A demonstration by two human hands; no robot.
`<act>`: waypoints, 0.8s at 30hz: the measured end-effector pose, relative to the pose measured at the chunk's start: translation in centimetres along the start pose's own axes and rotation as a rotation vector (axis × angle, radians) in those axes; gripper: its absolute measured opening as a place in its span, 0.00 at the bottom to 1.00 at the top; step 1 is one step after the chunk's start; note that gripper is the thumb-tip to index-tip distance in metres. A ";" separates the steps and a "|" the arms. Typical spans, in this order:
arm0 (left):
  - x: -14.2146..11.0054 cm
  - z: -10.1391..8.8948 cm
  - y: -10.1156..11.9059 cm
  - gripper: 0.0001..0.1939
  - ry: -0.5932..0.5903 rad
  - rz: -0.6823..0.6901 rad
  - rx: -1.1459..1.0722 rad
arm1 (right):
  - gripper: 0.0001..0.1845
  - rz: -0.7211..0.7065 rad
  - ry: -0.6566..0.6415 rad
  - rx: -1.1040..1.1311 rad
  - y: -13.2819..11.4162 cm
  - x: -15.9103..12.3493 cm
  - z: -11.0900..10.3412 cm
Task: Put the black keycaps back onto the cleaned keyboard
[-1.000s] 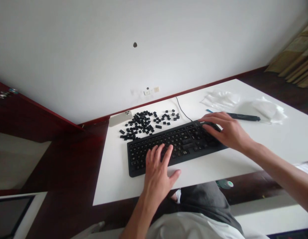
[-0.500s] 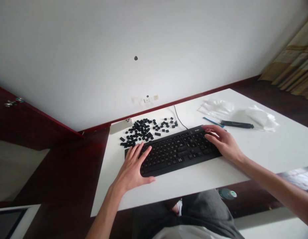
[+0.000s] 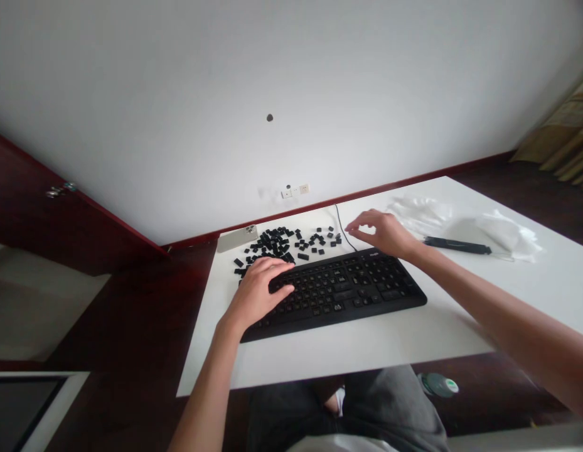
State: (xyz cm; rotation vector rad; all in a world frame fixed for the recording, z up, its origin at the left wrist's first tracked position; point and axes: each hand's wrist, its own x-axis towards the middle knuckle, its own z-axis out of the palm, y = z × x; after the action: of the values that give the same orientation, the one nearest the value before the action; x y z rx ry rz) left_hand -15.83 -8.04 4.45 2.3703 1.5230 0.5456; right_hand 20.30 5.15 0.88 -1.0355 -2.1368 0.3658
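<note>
A black keyboard point(image 3: 347, 300) lies slightly slanted on the white table. My left hand point(image 3: 260, 290) rests over its left end, thumb and fingers apart, hiding some of the keys. Beyond the keyboard, my right hand point(image 3: 383, 232) reaches leftward near the black cable point(image 3: 341, 221). Its thumb and fingertips are a little apart, with nothing visible between them. Loose black keycaps point(image 3: 277, 242) are heaped behind the keyboard's left half. A smaller scatter of keycaps point(image 3: 319, 238) lies just left of the right fingertips.
At the table's far left lies a phone point(image 3: 237, 238). Crumpled clear plastic bags point(image 3: 508, 235) and a black strip-like tool point(image 3: 455, 245) are on the right. A bottle point(image 3: 439, 384) stands below the front edge. Behind the table is a white wall point(image 3: 319, 94).
My right hand has left the keyboard's right end and moved left and away, toward the scattered keycaps. My left hand has shifted slightly farther over the keys. The view has turned a little.
</note>
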 end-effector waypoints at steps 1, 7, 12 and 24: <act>1.4 0.1 0.5 0.18 0.034 0.000 -0.007 | 0.12 -0.062 -0.041 -0.006 0.5 1.5 0.6; 9.8 3.0 2.3 0.09 0.025 0.030 0.225 | 0.12 -0.236 -0.084 -0.038 2.4 5.1 5.0; 13.0 6.4 2.4 0.09 -0.035 0.053 0.303 | 0.10 -0.266 -0.136 -0.058 2.4 4.1 5.6; 12.7 7.1 2.3 0.10 -0.048 0.062 0.295 | 0.07 -0.282 -0.279 -0.100 1.6 4.1 6.2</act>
State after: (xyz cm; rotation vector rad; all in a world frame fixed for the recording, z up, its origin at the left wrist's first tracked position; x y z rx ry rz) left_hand -5.94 2.39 1.16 2.6345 1.6099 0.2901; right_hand 15.11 9.62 -2.31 -0.7551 -2.5350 0.2815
